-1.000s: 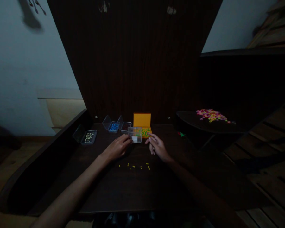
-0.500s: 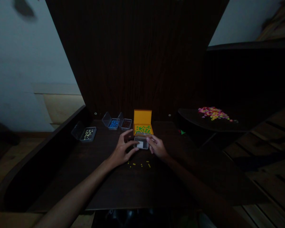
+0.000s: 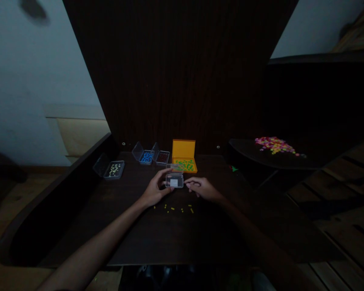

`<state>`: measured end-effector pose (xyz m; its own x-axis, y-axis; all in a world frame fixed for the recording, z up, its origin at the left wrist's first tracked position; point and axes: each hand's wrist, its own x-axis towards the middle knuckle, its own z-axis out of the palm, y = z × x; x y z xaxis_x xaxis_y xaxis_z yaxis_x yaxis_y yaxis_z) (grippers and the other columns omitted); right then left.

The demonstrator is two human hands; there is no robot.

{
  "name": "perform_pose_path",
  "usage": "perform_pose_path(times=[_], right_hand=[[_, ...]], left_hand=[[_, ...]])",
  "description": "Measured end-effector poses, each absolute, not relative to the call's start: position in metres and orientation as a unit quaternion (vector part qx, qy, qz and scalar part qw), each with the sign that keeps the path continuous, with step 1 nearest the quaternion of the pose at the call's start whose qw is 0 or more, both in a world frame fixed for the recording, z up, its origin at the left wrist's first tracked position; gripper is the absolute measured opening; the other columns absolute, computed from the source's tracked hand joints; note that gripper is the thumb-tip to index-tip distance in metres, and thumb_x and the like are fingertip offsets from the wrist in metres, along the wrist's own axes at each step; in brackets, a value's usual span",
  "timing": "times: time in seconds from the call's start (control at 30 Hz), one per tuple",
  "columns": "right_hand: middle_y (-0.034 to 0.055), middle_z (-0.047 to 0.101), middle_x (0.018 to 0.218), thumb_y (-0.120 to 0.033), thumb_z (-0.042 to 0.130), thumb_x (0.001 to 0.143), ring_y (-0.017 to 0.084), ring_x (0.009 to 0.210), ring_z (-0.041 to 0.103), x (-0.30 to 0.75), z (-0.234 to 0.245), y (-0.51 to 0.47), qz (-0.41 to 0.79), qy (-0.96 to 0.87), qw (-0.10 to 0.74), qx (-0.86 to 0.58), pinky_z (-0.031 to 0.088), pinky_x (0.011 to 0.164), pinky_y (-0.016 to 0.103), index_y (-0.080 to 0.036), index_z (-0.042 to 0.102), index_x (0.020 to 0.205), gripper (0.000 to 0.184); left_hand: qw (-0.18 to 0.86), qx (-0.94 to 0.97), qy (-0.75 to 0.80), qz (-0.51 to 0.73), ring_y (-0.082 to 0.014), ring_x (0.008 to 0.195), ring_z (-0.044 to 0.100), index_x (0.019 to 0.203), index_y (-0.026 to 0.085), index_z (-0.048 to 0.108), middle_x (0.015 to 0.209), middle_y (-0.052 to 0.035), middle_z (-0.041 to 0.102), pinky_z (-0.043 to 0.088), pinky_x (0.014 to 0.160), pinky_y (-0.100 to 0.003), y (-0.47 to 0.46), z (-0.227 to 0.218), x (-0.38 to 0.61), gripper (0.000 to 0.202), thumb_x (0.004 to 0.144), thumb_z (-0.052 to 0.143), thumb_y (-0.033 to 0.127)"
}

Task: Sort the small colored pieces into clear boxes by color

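Note:
A small clear plastic box [image 3: 174, 180] with a white label lies on the dark table [image 3: 176, 234] between both my hands. My left hand [image 3: 154, 190] curls around the box's left side, thumb and fingers touching it. My right hand [image 3: 202, 189] lies to the right of the box, fingers bent, its fingertip at the box's right edge. Several tiny yellow beads [image 3: 173, 209] are scattered on the table just in front of my hands. Behind the clear box stands an open orange box [image 3: 184, 156] holding green and yellow beads.
At the back left are open clear boxes: one with blue beads [image 3: 145, 157], one with dark red beads [image 3: 163, 157], one with pale beads [image 3: 113, 169]. A heap of pink and yellow beads [image 3: 274, 145] lies on a dark side shelf. A dark wooden panel rises behind.
The clear box came from in front of the orange box toward me and now lies flat on the table. My left hand followed it and my right hand settled beside it.

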<state>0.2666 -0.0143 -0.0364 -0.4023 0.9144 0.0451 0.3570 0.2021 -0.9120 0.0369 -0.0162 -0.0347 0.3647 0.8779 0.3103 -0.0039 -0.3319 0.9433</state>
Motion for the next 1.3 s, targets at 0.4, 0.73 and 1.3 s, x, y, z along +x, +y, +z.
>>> perform_pose_path(times=[0.4, 0.73, 1.3], right_hand=[[0.0010, 0.059, 0.083, -0.045, 0.077, 0.063, 0.008, 0.060, 0.049, 0.285, -0.018, -0.018, 0.383, -0.864, 0.093, -0.314, 0.040, 0.053, 0.019, -0.017, 0.070, 0.101, 0.047], [0.0023, 0.059, 0.080, -0.043, 0.073, 0.071, 0.011, 0.068, 0.056, 0.281, -0.021, -0.021, 0.388, -0.867, 0.109, -0.292, 0.044, 0.060, 0.021, -0.016, 0.072, 0.093, 0.035], [0.0044, 0.062, 0.083, -0.033, 0.064, 0.081, 0.012, 0.072, 0.058, 0.279, -0.018, -0.021, 0.357, -0.872, 0.125, -0.310, 0.044, 0.066, 0.023, -0.015, 0.073, 0.091, 0.022]], left_hand=[[0.493, 0.626, 0.355, 0.488, -0.0235, 0.113, 0.053, 0.124, 0.021, 0.045, 0.127, -0.0118, 0.052, 0.048, 0.090, -0.036, -0.009, -0.042, 0.034, 0.063, 0.067, 0.073, 0.019], [0.486, 0.629, 0.364, 0.485, -0.0223, 0.109, 0.055, 0.124, 0.021, 0.044, 0.126, -0.0112, 0.053, 0.048, 0.087, -0.034, -0.010, -0.042, 0.036, 0.063, 0.068, 0.072, 0.018], [0.484, 0.627, 0.363, 0.491, -0.0255, 0.114, 0.054, 0.123, 0.019, 0.046, 0.125, -0.0128, 0.055, 0.048, 0.089, -0.039, -0.011, -0.040, 0.037, 0.062, 0.067, 0.072, 0.019]])
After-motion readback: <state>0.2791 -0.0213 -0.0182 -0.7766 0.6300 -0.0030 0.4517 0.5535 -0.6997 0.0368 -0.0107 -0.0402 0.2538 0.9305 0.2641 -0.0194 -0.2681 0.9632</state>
